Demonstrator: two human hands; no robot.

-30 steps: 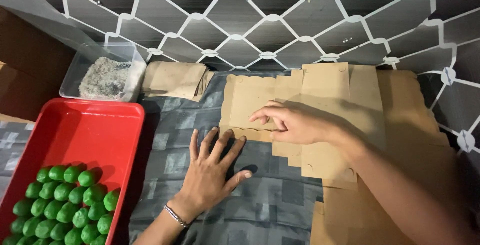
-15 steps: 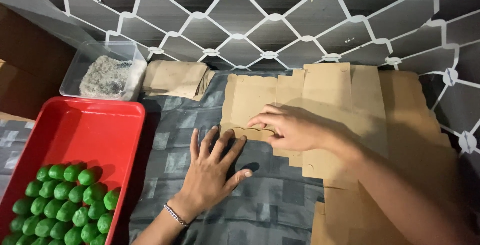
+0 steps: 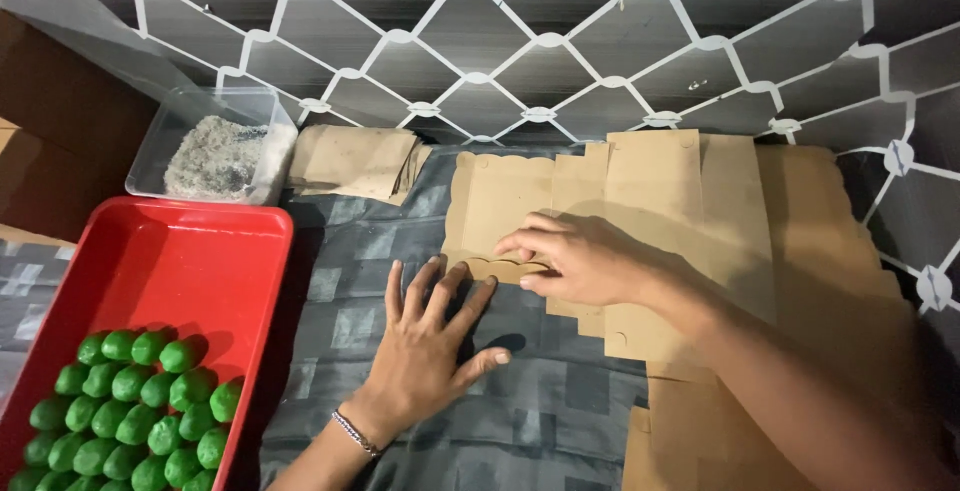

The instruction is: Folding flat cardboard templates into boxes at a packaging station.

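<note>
The right hand (image 3: 585, 261) pinches the scalloped edge of the flat cardboard sheet (image 3: 500, 201) between its fingers (image 3: 520, 246). The left hand (image 3: 430, 336) lies flat, fingers spread, on the counter (image 3: 340, 301), its fingertips touching that edge.

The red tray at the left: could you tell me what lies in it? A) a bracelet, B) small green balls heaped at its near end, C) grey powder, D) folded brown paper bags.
B: the red tray holds a heap of small green balls at its near end, and the rest of its floor shows bare red.
</note>
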